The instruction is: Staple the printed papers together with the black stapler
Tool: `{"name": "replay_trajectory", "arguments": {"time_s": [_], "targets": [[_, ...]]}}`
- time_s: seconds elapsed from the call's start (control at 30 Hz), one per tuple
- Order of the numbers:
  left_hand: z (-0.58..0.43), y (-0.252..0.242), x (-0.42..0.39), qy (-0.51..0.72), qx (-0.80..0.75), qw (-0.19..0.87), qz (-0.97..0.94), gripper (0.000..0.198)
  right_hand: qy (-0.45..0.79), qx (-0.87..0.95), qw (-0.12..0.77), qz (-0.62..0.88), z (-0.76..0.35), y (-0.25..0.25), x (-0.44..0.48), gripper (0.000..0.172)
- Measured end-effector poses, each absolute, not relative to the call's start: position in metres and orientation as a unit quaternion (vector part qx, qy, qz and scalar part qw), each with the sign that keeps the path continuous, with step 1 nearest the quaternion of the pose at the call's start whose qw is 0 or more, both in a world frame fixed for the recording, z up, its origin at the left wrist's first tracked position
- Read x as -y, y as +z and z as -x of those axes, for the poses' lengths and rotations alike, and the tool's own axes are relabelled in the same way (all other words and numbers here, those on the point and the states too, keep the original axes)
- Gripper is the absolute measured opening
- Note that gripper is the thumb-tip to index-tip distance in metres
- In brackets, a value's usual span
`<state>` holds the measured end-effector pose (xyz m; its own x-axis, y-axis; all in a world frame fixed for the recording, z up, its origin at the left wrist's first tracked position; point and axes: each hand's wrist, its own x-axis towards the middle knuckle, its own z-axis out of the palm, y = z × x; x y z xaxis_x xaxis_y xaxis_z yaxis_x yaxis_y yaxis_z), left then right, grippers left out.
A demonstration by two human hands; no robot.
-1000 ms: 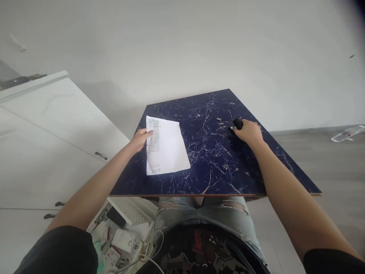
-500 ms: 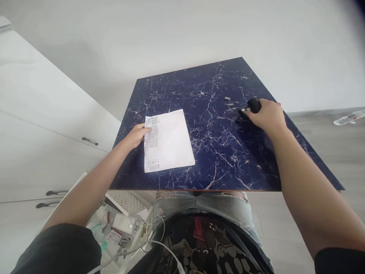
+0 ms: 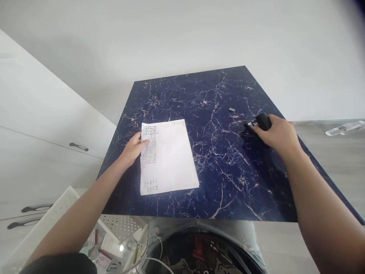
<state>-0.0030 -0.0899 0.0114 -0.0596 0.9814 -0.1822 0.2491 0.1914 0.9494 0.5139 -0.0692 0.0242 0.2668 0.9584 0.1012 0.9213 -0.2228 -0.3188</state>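
White paper (image 3: 171,156) with print down its left side lies over the left part of the dark blue marbled table (image 3: 211,163). My left hand (image 3: 134,149) pinches its left edge, thumb on top and the other fingers hidden beneath. On the right, my right hand (image 3: 281,134) is wrapped round a black stapler (image 3: 262,122), whose narrow end points left. A small grey block (image 3: 232,110) sits on the table, left of and beyond the stapler, touching neither hand.
Below the table's left front corner is a white perforated basket (image 3: 122,226) beside a box of small items and white cables. White cabinets with black handles (image 3: 78,146) stand at the left. A clear plastic object (image 3: 343,128) lies on the floor at the right.
The whole view has shifted, so the table, paper and both hands appear lower and larger. Both hands keep their holds, and the stapler stays near the small block.
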Motion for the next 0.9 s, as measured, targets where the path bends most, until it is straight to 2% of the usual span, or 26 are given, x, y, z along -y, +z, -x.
{"name": "replay_trajectory", "arguments": {"time_s": [0.17, 0.4, 0.9], "targets": [[0.004, 0.003, 0.095, 0.380, -0.634, 0.408, -0.536, 0.038, 0.063, 0.606, 0.161, 0.776, -0.515, 0.026, 0.070, 0.030], [0.008, -0.007, 0.097, 0.388, -0.619, 0.387, -0.563, 0.032, 0.056, 0.574, 0.116, 0.809, -0.519, 0.022, 0.064, 0.030], [0.006, -0.011, 0.097, 0.412, -0.576, 0.407, -0.577, 0.023, 0.022, 0.592, 0.117, 0.797, -0.542, 0.004, 0.063, 0.033]]}}
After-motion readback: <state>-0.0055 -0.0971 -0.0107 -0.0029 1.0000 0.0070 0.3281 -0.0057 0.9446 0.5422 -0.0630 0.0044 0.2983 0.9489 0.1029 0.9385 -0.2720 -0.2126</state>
